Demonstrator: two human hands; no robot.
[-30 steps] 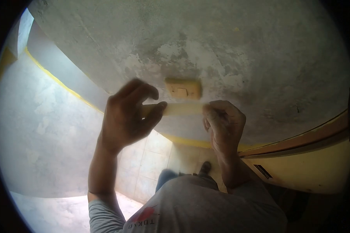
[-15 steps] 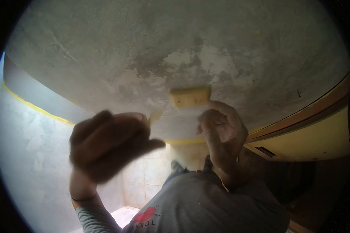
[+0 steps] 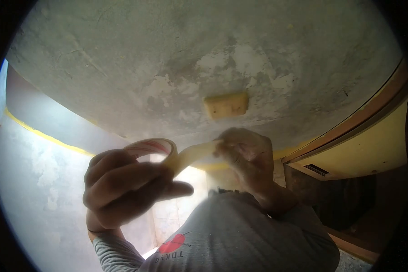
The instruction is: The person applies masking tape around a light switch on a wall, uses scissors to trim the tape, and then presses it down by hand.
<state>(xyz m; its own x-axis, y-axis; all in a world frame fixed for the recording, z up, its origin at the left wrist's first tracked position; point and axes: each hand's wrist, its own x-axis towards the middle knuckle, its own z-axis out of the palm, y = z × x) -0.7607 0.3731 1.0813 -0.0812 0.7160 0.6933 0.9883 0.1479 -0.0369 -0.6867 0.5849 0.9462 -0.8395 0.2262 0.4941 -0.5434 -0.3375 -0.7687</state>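
Note:
My left hand (image 3: pixel 127 186) is closed around a roll of tape (image 3: pixel 170 152), its ring turned so that the pale inner core with reddish print shows. From the roll a yellowish, translucent strip of tape (image 3: pixel 197 153) runs across to my right hand (image 3: pixel 247 156). The fingertips of that hand pinch the strip's free end. Both hands are held in front of my chest, below a yellow switch or socket plate (image 3: pixel 226 105) on the wall.
The grey plastered wall (image 3: pixel 145 54) ahead has patchy, peeling areas. Yellow tape or trim (image 3: pixel 50 133) lines its left side. At the right stand a brown wooden frame (image 3: pixel 349 118) and a yellow panel (image 3: pixel 367 147) with a small vent (image 3: pixel 316 170).
My right hand has come to the strip and pinched its end; before, it was apart from it. The strip is now drawn out longer, and the roll shows more clearly.

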